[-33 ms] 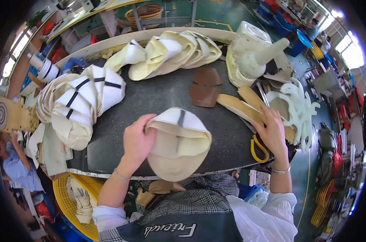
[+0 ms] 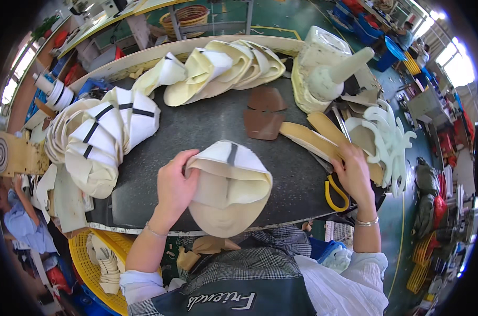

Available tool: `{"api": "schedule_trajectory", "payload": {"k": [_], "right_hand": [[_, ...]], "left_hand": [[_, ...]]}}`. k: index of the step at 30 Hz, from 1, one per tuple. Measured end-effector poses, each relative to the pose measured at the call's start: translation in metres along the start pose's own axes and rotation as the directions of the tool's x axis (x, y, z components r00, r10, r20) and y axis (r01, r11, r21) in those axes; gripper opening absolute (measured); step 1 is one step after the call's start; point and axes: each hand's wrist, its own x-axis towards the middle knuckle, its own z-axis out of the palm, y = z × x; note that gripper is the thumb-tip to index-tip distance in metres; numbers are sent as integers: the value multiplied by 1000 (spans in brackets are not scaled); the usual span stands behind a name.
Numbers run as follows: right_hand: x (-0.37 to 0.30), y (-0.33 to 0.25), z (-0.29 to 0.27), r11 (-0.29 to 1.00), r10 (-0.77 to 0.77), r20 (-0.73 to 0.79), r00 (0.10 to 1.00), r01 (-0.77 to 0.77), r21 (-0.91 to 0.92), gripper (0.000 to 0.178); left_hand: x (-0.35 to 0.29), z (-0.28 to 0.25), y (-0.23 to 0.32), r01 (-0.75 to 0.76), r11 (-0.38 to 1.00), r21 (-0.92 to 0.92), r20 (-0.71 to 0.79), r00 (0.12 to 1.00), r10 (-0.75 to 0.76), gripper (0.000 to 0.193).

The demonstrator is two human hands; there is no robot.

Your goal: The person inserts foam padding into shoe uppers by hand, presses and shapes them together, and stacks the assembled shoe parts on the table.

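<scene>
Cream cloth piece [image 2: 229, 213] in left hand [image 2: 177, 180], over the near edge of the black table [image 2: 207, 124]; right hand [image 2: 356, 174] at the tan strips [image 2: 306, 139].
Workshop, green floor [image 2: 286, 18]; stacked cream pieces [image 2: 99, 137] on the table's left, more along the back [image 2: 233, 68], brown patches [image 2: 265, 124] mid-table. Left hand closed on the piece's left edge, thumb at its opening. Right fingers bent over the strips' near ends, just above the yellow-handled scissors [image 2: 338, 195]; can't tell if gripping. Yellow basket [image 2: 81, 258] at lower left holds nested pale pieces [image 2: 108, 268].
</scene>
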Motion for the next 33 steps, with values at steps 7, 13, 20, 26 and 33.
{"api": "schedule_trajectory", "payload": {"k": [7, 13, 20, 26, 33], "right_hand": [[-13, 5, 20, 893, 323, 51, 945, -323, 313, 26], [-17, 11, 33, 936, 230, -75, 970, -199, 291, 13], [-16, 10, 25, 810, 404, 29, 914, -372, 452, 18], [-24, 32, 16, 441, 421, 283, 862, -467, 766, 15], [-36, -31, -28, 273, 353, 197, 915, -301, 914, 11]], "left_hand": [[0, 13, 3, 83, 928, -364, -162, 975, -151, 29], [-10, 12, 39, -105, 924, 368, -174, 968, 179, 58], [-2, 59, 82, -466, 885, -4, 179, 870, 459, 53], [9, 121, 104, -571, 804, -165, 373, 718, 587, 47], [24, 122, 125, 329, 447, -832, 515, 757, 401, 44]]}}
